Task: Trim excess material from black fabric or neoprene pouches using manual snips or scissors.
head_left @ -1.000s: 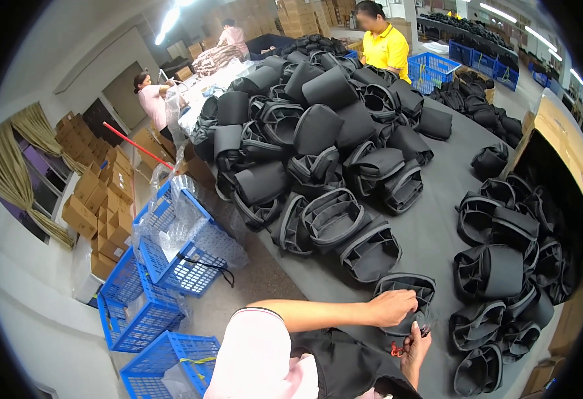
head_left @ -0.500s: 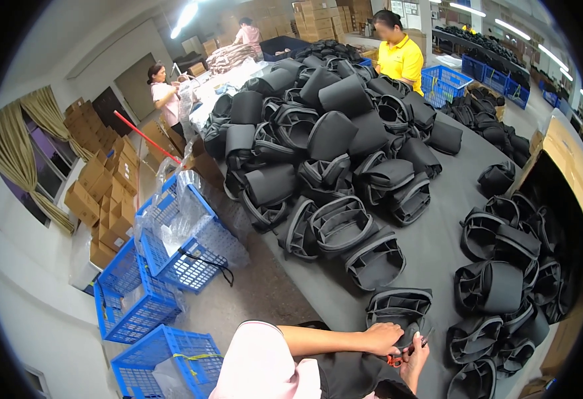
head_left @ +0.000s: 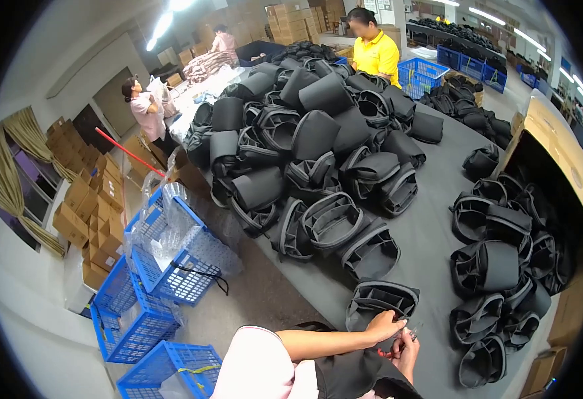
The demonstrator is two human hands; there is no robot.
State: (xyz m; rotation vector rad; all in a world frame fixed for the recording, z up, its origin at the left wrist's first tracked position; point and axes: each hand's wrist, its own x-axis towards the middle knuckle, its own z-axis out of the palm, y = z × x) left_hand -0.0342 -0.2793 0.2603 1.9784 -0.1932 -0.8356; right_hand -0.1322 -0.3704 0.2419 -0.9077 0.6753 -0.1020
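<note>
A black open-topped padded bag with inner dividers sits on the grey table just in front of me. My left hand reaches across to its near right edge, fingers closed on the black material. Close beside it, my right hand is curled around a small pair of scissors; a red-orange handle shows below the fingers, and the blades near the fingertips are hard to make out. Just beyond this bag lies another open black bag, at the near edge of a large heap.
The heap of black bags covers the far table. More bags lie at right beside an open cardboard box. Blue crates with clear wrap stand on the floor at left. A person in yellow and two in pink stand farther off.
The view has shifted slightly, and the near bag appears farther left. My left fingers have moved from lying over the bag's edge to pinching it, with my right hand still close by.
</note>
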